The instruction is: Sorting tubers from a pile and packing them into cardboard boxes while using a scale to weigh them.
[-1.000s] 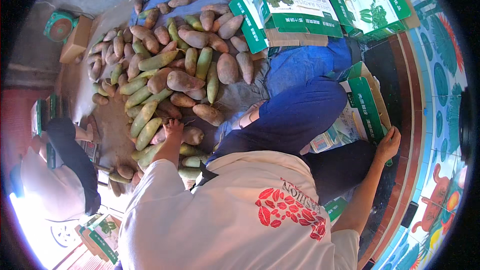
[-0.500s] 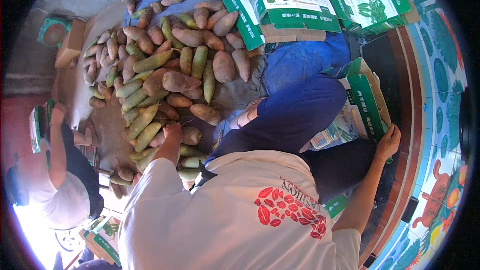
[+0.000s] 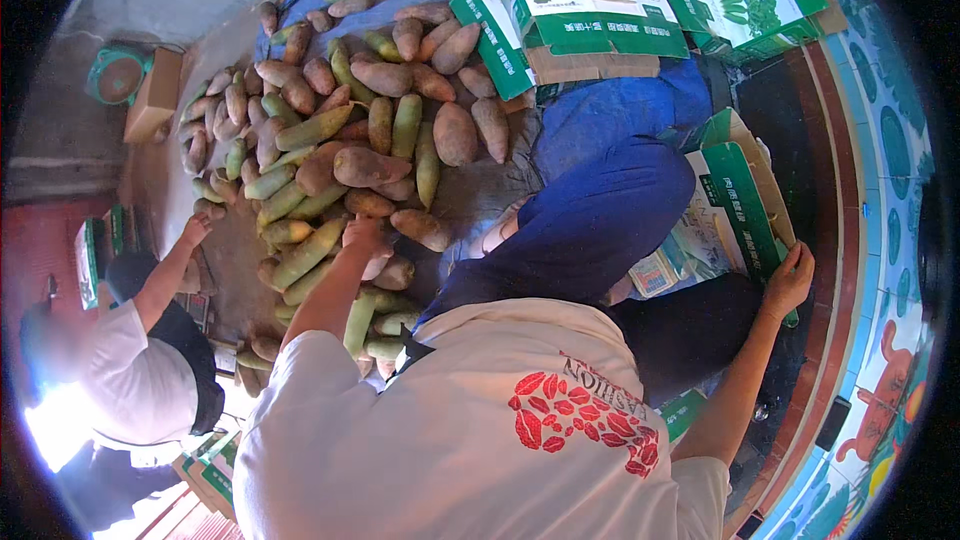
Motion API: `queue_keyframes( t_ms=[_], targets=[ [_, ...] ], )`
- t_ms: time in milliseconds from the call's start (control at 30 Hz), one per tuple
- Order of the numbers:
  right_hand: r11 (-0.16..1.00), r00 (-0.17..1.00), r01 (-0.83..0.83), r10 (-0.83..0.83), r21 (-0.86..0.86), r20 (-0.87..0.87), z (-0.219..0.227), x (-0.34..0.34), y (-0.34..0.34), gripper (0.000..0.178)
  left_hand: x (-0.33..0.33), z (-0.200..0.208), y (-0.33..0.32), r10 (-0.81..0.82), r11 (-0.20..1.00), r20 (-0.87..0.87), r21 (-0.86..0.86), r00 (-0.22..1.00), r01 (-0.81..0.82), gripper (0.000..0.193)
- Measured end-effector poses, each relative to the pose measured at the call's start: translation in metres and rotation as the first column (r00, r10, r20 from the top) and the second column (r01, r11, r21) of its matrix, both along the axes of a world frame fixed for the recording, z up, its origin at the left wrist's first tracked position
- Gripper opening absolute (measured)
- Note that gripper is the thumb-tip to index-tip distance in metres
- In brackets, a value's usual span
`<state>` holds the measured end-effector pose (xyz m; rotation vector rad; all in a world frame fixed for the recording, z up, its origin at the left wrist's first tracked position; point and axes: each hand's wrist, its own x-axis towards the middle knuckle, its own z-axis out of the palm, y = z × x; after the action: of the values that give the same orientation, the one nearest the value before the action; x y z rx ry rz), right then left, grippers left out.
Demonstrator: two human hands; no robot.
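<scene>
A large heap of radishes [image 3: 372,166], some green and some reddish-brown, covers the floor ahead and to my left. My left hand [image 3: 366,233] reaches down into the near part of the heap. It touches the reddish radishes there, its fingertips turned away and hidden, so I cannot tell whether it grips one. At my right knee stands an open green and white cardboard box [image 3: 735,202], tilted toward me. The fingers of my right hand [image 3: 790,282] are closed on its near edge. Inside the box lies clear plastic with a small printed card [image 3: 652,273].
More green-and-white boxes [image 3: 600,30] stand at the far right on a blue sheet [image 3: 600,120]. A tiled wall [image 3: 890,160] curves along my right. Left of the heap, a co-worker [image 3: 150,370] stretches an arm toward the radishes. Beyond is a green round device [image 3: 117,75] by a brown carton [image 3: 153,97].
My left hand has moved a little farther and to the right over the radishes. The right hand keeps its hold on the box. The co-worker's arm now reaches toward the heap.
</scene>
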<state>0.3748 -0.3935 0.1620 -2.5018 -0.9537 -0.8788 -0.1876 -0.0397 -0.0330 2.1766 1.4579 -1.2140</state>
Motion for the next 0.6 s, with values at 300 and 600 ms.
queue_keyframes(
  t_ms=[300, 600],
  targets=[
    [0.997, 0.999, -0.016, 0.018, 0.069, -0.033, 0.006, -0.011, 0.0, 0.018, 0.039, 0.027, 0.029, 0.217, 0.954, 0.524, 0.064, 0.823, -0.292, 0.072],
    [0.999, 0.999, 0.023, -0.022, 0.032, -0.034, 0.001, -0.005, -0.003, 0.019, 0.039, 0.045, 0.026, 0.182, 0.958, 0.615, 0.064, 0.767, -0.279, 0.068]
  ],
)
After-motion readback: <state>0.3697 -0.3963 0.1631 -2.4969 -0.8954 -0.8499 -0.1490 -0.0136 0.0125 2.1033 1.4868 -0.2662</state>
